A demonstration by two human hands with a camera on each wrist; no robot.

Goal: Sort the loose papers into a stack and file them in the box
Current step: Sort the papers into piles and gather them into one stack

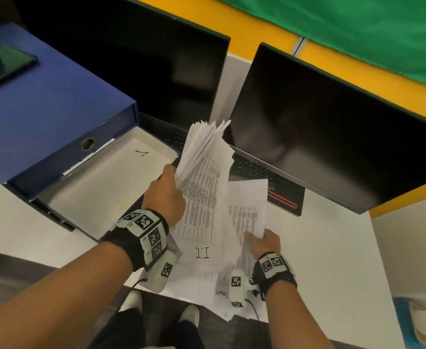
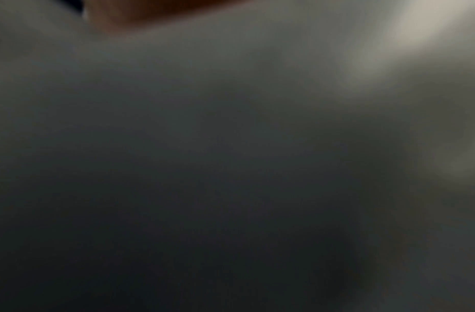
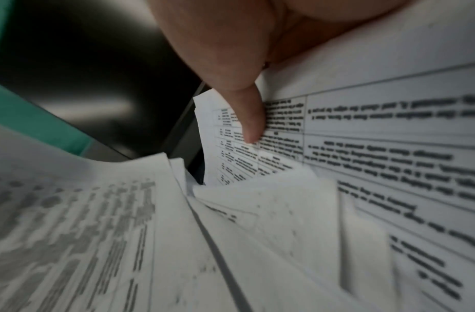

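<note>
A thick bundle of printed papers (image 1: 204, 157) stands tilted above the desk, its top edges fanned out. My left hand (image 1: 167, 195) grips the bundle's left side. My right hand (image 1: 263, 241) pinches the lower right corner of a printed sheet (image 1: 248, 210), thumb on top; the right wrist view shows that thumb (image 3: 251, 118) pressed on the printed sheet (image 3: 377, 137). More loose sheets (image 1: 201, 278) lie under them at the desk's front edge. The blue file box (image 1: 43, 117) lies open on the left, its grey inside (image 1: 106, 182) facing up. The left wrist view is dark and blurred.
Two dark monitors (image 1: 327, 127) stand behind the papers, a black keyboard (image 1: 252, 170) under them. The white desk (image 1: 332, 248) extends to the right. A dark phone (image 1: 3, 64) lies on the box lid. My shoes (image 1: 131, 301) show below the desk edge.
</note>
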